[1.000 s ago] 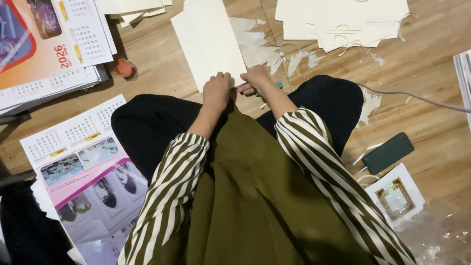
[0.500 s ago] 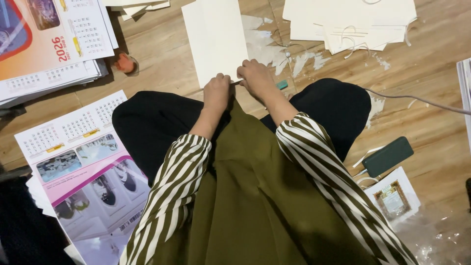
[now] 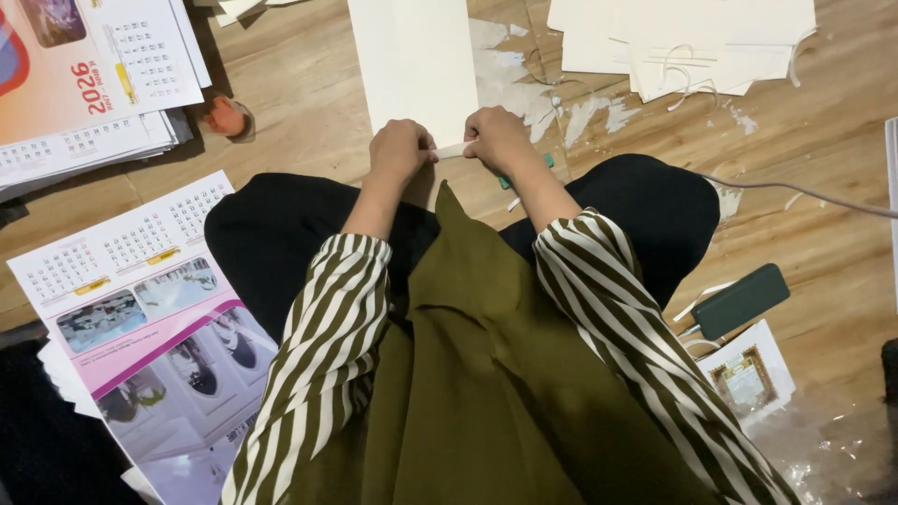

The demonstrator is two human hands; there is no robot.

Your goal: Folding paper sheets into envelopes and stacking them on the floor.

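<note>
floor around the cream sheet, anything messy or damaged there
Yes. White dried smears and torn paper scraps mark the wooden floor right of the cream sheet, which both hands, left and right, grip at its near edge.

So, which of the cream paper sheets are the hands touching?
The single cream sheet straight ahead; both the left hand and right hand pinch its near edge. The stack of sheets at upper right lies untouched.

The hands (image 3: 449, 148) hide the cream sheet's (image 3: 416, 65) near edge; its far end is cut off.
</note>
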